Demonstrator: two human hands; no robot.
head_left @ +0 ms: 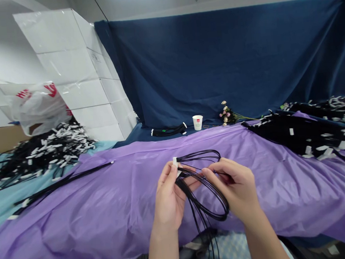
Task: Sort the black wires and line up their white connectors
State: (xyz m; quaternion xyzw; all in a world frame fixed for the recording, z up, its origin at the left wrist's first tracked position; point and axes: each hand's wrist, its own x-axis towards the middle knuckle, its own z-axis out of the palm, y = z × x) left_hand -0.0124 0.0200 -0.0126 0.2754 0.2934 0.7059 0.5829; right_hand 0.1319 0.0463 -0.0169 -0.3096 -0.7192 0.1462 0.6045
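Observation:
A black cable harness (219,206) with a white connector (174,161) is held up between both hands over the purple cloth. My left hand (170,193) is closed, pinching the white connector between thumb and fingers. My right hand (234,180) is closed round the looped black wires to the right of the connector; its fingertips are partly hidden behind the wires. Several loose wire ends hang below the hands, in front of my lap. A bundled black cable (70,179) lies on the cloth to the left.
Purple cloth (109,229) covers the table. Cable piles lie at left (52,151) and right (301,133). At the back are a paper cup (198,122), flowers (229,115) and a short cable bundle (169,130). White boxes (89,92) are stacked back left, beside a plastic bag (41,109).

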